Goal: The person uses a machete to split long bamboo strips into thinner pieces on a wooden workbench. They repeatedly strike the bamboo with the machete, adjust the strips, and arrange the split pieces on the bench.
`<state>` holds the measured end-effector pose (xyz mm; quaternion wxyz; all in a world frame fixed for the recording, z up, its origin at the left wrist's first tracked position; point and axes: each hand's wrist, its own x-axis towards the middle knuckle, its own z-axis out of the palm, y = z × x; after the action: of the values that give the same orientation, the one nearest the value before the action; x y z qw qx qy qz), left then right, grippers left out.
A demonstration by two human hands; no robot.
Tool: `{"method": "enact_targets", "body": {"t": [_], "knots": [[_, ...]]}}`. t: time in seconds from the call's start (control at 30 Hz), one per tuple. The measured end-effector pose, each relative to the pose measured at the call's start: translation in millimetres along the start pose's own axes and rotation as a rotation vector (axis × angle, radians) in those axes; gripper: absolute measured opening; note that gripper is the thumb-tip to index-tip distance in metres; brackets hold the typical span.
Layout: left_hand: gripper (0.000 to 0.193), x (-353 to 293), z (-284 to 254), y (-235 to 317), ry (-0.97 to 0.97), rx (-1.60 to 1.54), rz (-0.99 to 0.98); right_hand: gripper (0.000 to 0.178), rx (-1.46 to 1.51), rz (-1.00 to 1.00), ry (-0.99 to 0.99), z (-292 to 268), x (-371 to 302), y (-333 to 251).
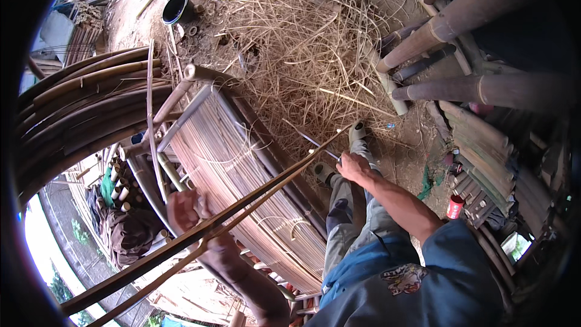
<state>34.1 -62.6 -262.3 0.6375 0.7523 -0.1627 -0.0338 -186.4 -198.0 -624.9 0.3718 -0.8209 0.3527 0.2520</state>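
Note:
A long bamboo strip (175,244) runs slantwise from the lower left to near my feet. Beside it lies a thinner, paler strip (242,214), and the two meet toward the upper right end. My right hand (355,168) is closed round the handle of a knife (313,140), whose narrow blade points up and left and crosses the strips near that end. My left hand (190,212) is at the strips further down, which pass over its wrist area. Its fingers are smeared by motion, so I cannot make out their grip.
A slatted bamboo bench (221,157) lies beneath the strips. Shavings (302,42) cover the ground ahead, with a black bucket (177,9) beyond. Bamboo poles (91,106) are stacked at left; thick poles (448,36) lean at right. A red container (455,207) stands right of me.

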Motion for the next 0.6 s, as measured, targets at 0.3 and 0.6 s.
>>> {"method": "enact_targets", "body": {"t": [0.3, 0.6], "knots": [[0.017, -11.3, 28.5, -103.5, 0.128, -0.368, -0.281, 0.028, 0.182, -0.035, -0.502, -80.5, 31.9, -30.4], [0.019, 1.4, 29.0, -122.8, 0.023, -0.559, -0.128, 0.022, 0.347, -0.4, 0.093, 27.6, 119.4, 56.3]]}}
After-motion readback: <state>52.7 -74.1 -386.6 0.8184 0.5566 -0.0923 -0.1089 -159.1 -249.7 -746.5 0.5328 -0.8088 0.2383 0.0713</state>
